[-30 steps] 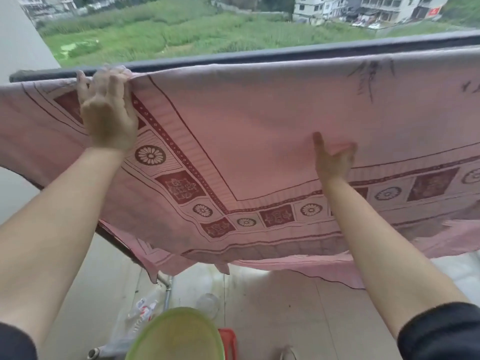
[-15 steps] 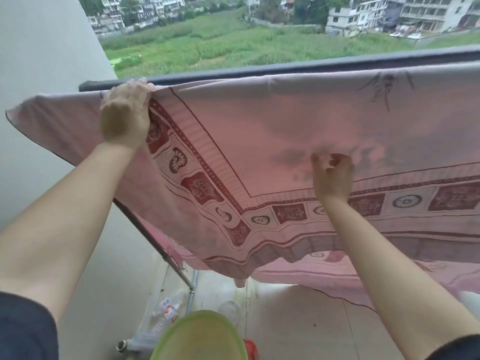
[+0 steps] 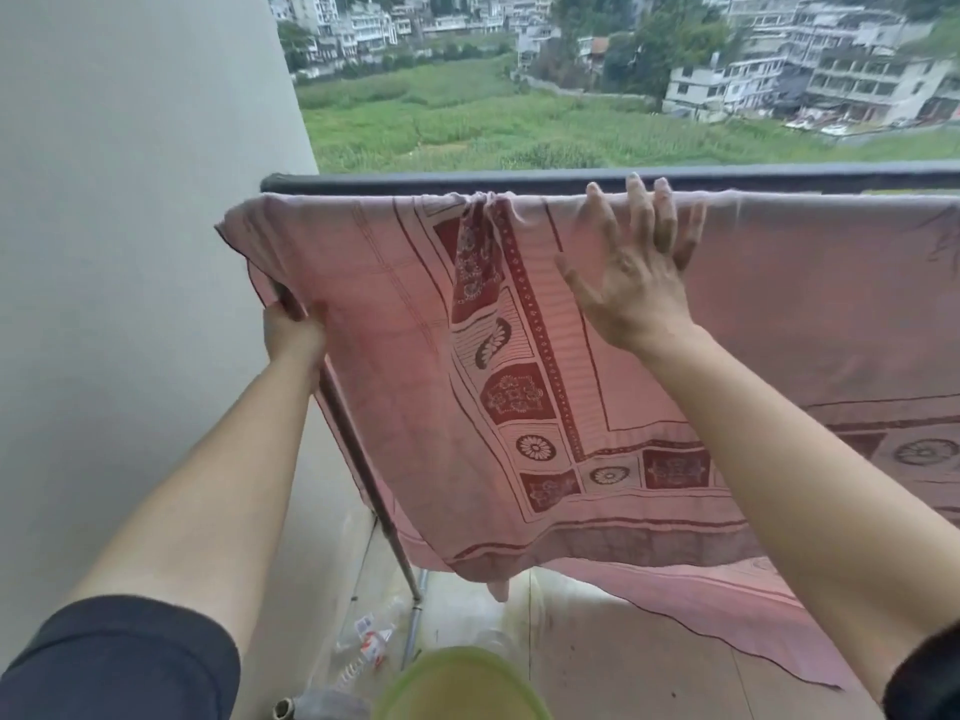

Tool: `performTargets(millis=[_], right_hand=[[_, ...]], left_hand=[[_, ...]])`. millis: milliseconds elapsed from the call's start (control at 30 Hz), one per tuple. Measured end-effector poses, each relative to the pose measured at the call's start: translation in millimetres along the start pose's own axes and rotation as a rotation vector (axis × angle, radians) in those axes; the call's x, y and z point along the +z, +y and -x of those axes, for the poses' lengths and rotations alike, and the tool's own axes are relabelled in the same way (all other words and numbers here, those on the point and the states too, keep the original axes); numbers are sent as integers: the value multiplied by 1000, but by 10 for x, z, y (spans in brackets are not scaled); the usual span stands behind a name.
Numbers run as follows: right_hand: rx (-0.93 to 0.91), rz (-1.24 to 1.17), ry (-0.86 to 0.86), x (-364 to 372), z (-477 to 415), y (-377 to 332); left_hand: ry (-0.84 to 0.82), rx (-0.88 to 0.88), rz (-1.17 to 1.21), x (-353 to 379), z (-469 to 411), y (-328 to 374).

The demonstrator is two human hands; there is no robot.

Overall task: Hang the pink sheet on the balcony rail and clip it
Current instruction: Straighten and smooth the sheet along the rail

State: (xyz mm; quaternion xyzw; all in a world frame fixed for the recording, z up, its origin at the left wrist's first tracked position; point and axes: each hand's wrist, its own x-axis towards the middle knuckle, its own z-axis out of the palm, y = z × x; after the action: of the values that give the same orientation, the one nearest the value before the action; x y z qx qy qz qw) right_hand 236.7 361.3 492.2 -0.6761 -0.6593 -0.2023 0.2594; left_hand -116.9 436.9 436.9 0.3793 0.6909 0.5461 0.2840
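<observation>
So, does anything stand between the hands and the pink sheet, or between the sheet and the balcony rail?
Nothing visible does. The sheet already lies with its top along the rail. The left hand grips its side edge, and the right hand rests with spread fingers on it just below the rail.

The thin pink cloth sheet (image 3: 415,407) with dark red printed borders looks soft, matt and lightly creased. The dark balcony rail (image 3: 519,180) is smooth, matt metal. The slanted grey pole (image 3: 363,470) is dull metal. The pale plastered wall (image 3: 130,252) is matt; the beige floor tiles (image 3: 597,641) show a slight sheen.
</observation>
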Motion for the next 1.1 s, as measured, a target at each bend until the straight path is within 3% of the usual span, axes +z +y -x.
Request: performTargets(millis=[200, 367, 433, 500, 600, 700, 933, 1100], right_hand=[[23, 86, -16, 106, 12, -75], [56, 97, -59, 77, 30, -168], [21, 59, -81, -44, 93, -129], [-30, -7, -93, -194, 270, 7], [77, -69, -108, -353, 724, 367], [317, -81, -152, -548, 1214, 891], [835, -45, -168, -1389, 2249, 2463], [1020, -109, -40, -1807, 2781, 3445]], left_hand=[[196, 149, -262, -560, -244, -226], [136, 67, -419, -571, -241, -59], [221, 193, -425, -398, -36, 119], [236, 510, -432, -148, 211, 329], [69, 914, -460, 425, 576, 662], [-79, 1138, -498, 1085, 1142, 962], [-456, 1488, -456, 2195, 2940, 1257], [-568, 1597, -538, 2869, 4034, 1425]])
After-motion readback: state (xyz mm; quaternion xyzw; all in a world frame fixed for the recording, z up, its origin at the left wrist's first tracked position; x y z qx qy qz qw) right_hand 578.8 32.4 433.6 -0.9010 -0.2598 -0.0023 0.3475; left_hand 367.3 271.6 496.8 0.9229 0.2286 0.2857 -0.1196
